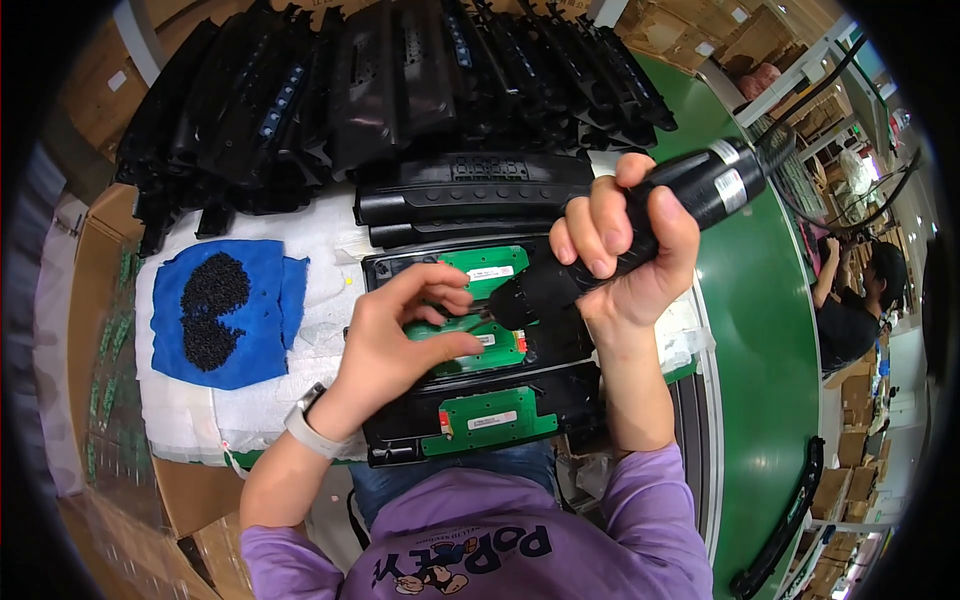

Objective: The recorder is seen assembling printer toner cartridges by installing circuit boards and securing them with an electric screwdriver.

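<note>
My right hand (640, 225) grips a black electric screwdriver (700, 190), its cable leaving at the upper right. The tool slants down to the left, its thin bit pointing toward my left hand (400, 325). My left fingers curl around the bit's tip, the thumb stretched below; anything small between them is hidden. Under both hands lies a black plastic panel with green circuit boards (505, 262), partly covered by the tool. Closer to my body is another black panel with a green circuit board (500, 418). A pale watch (315, 420) sits on my left wrist.
Small black screws (215, 285) lie in two piles on a blue cloth (170, 350) at the left. Black plastic housings (390, 90) are stacked along the back, with another housing (470, 200) before them. A green surface (750, 400) runs on the right; beyond it a person (860, 300) works.
</note>
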`<act>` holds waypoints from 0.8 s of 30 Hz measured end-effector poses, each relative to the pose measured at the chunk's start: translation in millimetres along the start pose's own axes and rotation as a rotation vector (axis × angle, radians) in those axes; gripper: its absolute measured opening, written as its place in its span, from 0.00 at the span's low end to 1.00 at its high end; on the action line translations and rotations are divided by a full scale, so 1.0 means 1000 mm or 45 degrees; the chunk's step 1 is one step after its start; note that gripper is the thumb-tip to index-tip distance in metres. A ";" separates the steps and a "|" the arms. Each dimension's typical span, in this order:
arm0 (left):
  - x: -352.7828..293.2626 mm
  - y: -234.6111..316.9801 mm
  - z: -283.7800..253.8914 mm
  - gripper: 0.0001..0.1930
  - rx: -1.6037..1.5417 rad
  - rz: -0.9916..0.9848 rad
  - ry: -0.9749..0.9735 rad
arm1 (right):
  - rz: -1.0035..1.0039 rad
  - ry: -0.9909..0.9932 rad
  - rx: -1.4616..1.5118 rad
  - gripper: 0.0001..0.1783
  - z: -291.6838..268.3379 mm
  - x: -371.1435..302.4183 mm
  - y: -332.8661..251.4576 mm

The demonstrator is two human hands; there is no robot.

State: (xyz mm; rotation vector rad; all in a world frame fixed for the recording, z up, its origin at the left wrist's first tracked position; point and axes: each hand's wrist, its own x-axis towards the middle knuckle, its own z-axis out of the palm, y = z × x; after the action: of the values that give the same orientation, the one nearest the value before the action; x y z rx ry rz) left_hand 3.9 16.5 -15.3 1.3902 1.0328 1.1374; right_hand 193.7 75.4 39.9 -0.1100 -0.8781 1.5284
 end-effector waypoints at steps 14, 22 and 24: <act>0.003 -0.017 -0.003 0.09 1.024 0.492 0.049 | 0.219 -0.093 -0.837 0.14 0.010 0.001 0.014; 0.007 -0.020 -0.004 0.07 0.978 0.448 0.044 | 0.277 -0.175 -0.809 0.12 0.013 0.008 0.020; 0.007 -0.018 -0.005 0.07 0.968 0.440 0.054 | 0.282 -0.183 -0.853 0.12 0.020 0.005 0.019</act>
State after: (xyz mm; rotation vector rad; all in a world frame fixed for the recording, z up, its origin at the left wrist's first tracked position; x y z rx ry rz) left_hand 0.3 26.3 -32.0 2.2172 1.3679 1.0568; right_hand 165.6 72.9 45.4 -0.6049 -1.5090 1.3964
